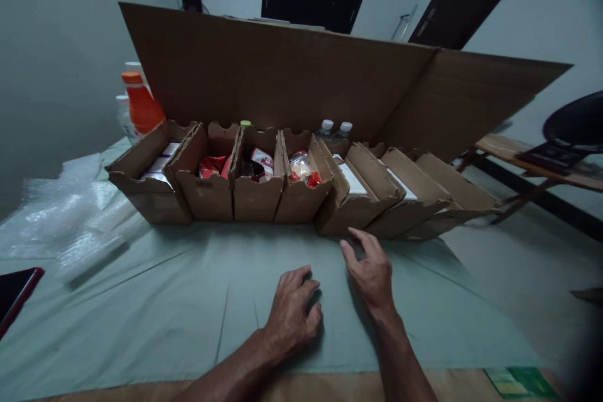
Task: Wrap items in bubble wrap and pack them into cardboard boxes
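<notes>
Near notched cardboard bins (257,204), left hand (293,306) and right hand (374,273) curve unclenched over cloth (164,314).

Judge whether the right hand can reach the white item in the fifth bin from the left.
Probably yes: the right hand looks empty, and the bin is open above, exposing the white item; only the front wall intervenes.

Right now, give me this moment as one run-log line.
left hand: empty, at cloth | right hand: empty, near boxes | boxes: open-topped, in a row | cardboard sheet: upright behind boxes
</notes>
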